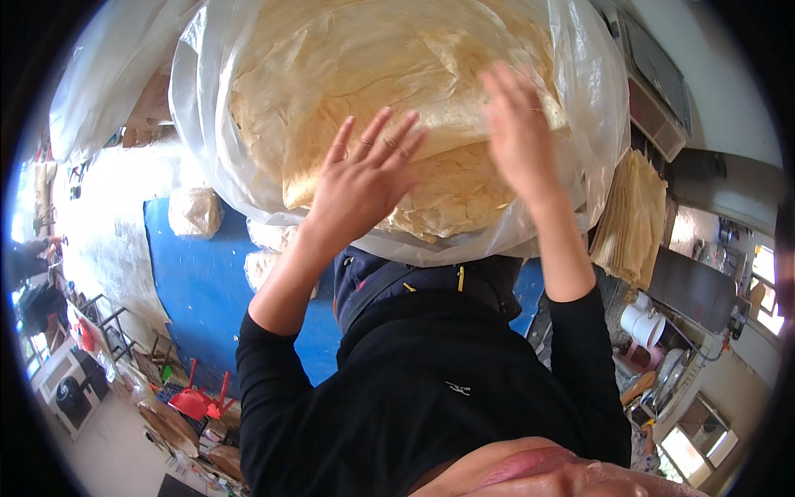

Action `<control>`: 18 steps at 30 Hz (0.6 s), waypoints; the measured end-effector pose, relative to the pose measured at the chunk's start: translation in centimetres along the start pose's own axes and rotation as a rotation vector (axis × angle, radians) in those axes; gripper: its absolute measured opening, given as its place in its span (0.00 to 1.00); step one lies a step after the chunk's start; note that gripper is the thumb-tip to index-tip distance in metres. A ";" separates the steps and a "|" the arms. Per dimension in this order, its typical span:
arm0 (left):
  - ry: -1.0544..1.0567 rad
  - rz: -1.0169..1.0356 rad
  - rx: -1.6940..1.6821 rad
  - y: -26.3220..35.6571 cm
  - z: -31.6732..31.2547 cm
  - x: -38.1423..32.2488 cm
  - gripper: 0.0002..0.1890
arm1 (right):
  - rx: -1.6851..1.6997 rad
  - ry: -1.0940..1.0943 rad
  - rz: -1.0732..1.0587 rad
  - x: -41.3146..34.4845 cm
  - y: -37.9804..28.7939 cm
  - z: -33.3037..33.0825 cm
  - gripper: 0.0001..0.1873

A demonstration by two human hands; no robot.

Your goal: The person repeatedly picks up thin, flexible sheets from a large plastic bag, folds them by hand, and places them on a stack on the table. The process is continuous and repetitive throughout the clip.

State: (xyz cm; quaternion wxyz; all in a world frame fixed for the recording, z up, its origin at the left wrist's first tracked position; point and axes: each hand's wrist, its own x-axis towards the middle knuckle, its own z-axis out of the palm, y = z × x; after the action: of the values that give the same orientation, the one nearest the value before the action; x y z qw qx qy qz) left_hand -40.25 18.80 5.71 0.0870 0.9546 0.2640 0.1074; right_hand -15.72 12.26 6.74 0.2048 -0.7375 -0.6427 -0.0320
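Observation:
A large clear plastic bag (205,124) lies open before me, its loose rim folded outward. Inside it are thin, crinkled yellow-brown sheets (348,68) that look like tofu skin, with a folded edge across the near side. My left hand (369,164) hovers over or rests on the sheets, palm down and fingers spread; contact cannot be made out. Motion blurs my right hand (518,127), which is over the right side of the sheets near the bag's rim. Neither hand grips anything.
Plastic-wrapped bundles (195,212) sit on the blue floor covering (199,279) to the left. At the right hang more yellowish sheets (630,217), near a white bucket (643,325). A red dustpan (189,402) is at lower left. Another person (37,261) is at the far left.

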 end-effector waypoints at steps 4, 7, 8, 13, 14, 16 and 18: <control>-0.037 0.052 -0.066 -0.7 0.6 0.1 0.33 | -0.054 -0.199 -0.098 -2.2 -3.4 3.8 0.28; -0.076 -0.013 -0.028 -2.8 -0.8 -1.8 0.32 | -0.163 -0.249 0.021 -2.4 -2.0 3.4 0.30; -0.109 -0.004 -0.046 -3.9 -1.7 -2.6 0.32 | -0.247 -0.259 0.063 -2.3 -1.1 3.0 0.31; -0.201 0.022 0.114 -5.9 -6.4 -5.6 0.22 | 0.038 -0.301 -0.046 -2.0 -1.7 2.2 0.38; -0.382 -0.053 0.041 -4.6 -8.5 -4.6 0.20 | 0.071 -0.323 -0.155 -2.5 -4.6 2.1 0.37; -0.632 -0.047 -0.048 -4.1 -11.3 -3.1 0.14 | 0.082 -0.347 -0.389 -3.5 -10.9 2.0 0.36; -0.886 -0.004 -0.356 -4.8 -12.4 2.2 0.16 | 0.000 -0.242 -0.433 -5.0 -14.3 4.5 0.30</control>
State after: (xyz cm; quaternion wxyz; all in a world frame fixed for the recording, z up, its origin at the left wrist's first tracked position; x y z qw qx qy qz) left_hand -43.85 25.31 16.90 0.3535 0.8782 0.1808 -0.2668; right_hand -31.31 10.47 4.81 0.1149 -0.5811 -0.8056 0.0134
